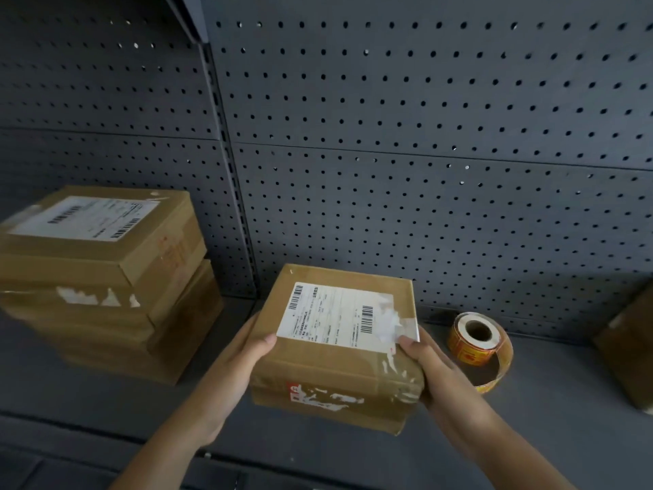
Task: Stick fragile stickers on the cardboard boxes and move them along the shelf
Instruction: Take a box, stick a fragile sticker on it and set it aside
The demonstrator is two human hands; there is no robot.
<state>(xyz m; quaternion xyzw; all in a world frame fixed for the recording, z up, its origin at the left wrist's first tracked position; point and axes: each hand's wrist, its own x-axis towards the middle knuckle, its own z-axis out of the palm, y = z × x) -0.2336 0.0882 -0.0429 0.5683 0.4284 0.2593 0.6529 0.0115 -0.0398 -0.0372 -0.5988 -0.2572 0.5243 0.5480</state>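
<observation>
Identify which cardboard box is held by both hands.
The middle box, gripped between the left hand and right hand; the left stack and the right-edge box lie untouched.

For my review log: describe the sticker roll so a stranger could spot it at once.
On the grey shelf, below the pegboard wall, find the cardboard box held at the middle. Just right of it lies the sticker roll: the only round, orange thing among brown boxes, its loose end curling forward.
</observation>
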